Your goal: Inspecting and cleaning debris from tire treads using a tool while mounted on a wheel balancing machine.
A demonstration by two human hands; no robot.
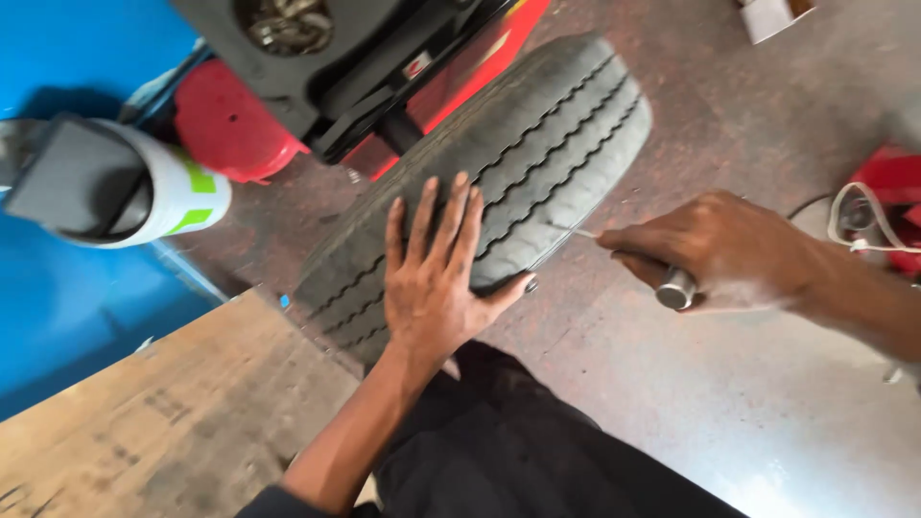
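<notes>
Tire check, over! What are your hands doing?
Left hand flat on tire tread. Right hand grips metal-handled pick, tip at tire's edge. Nothing between pick and tire.

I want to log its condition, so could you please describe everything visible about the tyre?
The tyre is grey-black rubber with long zigzag grooves along a dusty, worn-looking tread. It stands on edge, leaning against a red and black machine on the concrete floor. The left hand lies flat on the tread, fingers spread. The right hand holds a metal-handled tool whose thin tip meets the tyre's edge.
</notes>
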